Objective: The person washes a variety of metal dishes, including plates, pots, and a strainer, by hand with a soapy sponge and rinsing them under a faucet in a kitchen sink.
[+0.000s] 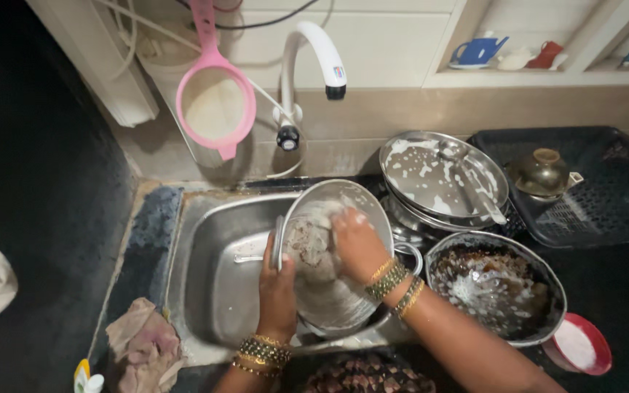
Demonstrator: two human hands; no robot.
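At lower centre, the left hand [278, 287] grips the rim of a soapy steel pot [333, 255] tilted over the sink [209, 284]. The right hand [358, 244] presses inside it, fingers curled on something I cannot make out. Right of them sits a sudsy dark pan [496, 287]; beyond, a foamy steel plate [442, 175] and the white tap [314, 54].

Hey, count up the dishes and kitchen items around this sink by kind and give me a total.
Steel pots and pans: 3, one in the hands, a soapy one, a dark one
Pink strainer: 1
Brass pot: 1
Red bowl: 1
Black drying tray: 1
Total: 7
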